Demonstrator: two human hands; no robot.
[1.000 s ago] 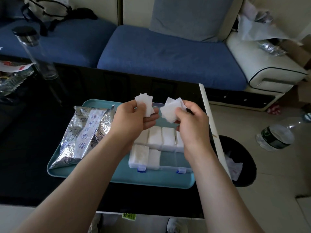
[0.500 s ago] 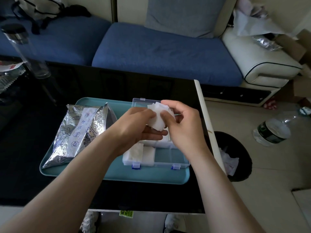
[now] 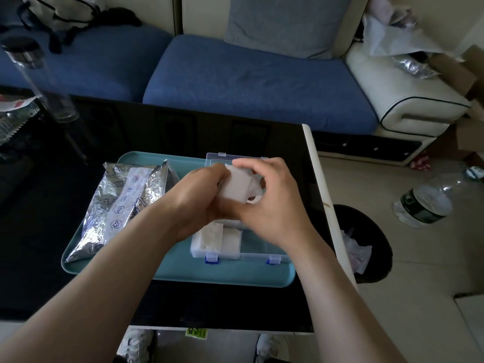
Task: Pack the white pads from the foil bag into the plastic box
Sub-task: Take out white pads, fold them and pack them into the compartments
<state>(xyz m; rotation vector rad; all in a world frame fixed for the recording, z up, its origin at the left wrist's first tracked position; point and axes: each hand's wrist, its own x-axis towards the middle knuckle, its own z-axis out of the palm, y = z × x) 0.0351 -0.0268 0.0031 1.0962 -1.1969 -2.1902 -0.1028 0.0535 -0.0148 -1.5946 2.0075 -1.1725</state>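
A small stack of white pads (image 3: 237,186) is held between both hands just above the clear plastic box (image 3: 258,251). My left hand (image 3: 195,197) grips the stack from the left and below. From the right, my right hand (image 3: 269,203) curls its fingers round the stack. White pads (image 3: 217,237) fill the box's near-left compartments; the rest of the box is hidden by my hands. The box's open lid (image 3: 217,158) stands behind. The silver foil bag (image 3: 123,205) lies to the left on the teal tray (image 3: 183,271).
The tray sits on a black glass table (image 3: 235,134) whose right edge is white. A black waste bin (image 3: 364,244) stands right of the table, a plastic bottle (image 3: 424,205) lies on the floor, and a tall glass bottle (image 3: 36,77) stands far left. A blue sofa is behind.
A second ago each hand held pads apart in the air. The hands came together, merged the pads into one stack, and lowered toward the box.
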